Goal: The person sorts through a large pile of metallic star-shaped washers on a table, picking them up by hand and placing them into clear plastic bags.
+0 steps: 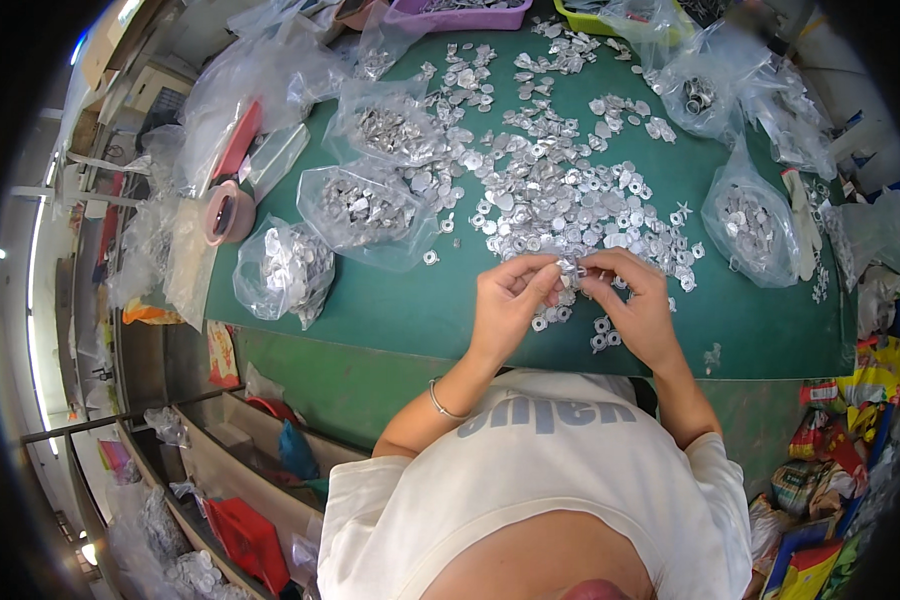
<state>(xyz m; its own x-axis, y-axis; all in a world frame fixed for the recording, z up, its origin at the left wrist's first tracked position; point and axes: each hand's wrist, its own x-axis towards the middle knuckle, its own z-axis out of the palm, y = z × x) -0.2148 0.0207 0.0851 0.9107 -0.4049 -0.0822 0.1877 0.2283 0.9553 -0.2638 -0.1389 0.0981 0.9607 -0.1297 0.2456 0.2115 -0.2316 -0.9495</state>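
Note:
My left hand (516,298) and my right hand (630,302) meet over the near part of a green table (390,315). Thumbs and fingers of both pinch a small silvery metal piece (570,268) between them; its exact kind is too small to tell. Beyond and beneath the hands spreads a heap of small silvery metal pieces (540,190), many of them round with a ring-like middle. A few more such pieces (603,334) lie close to the table's front edge, below my right hand.
Clear plastic bags of metal pieces stand at the left (285,268), left of the heap (365,212) and at the right (753,225). A pink tape roll (229,213) sits at the left edge. A purple basket (460,18) is at the back. Open drawers (240,440) lie below left.

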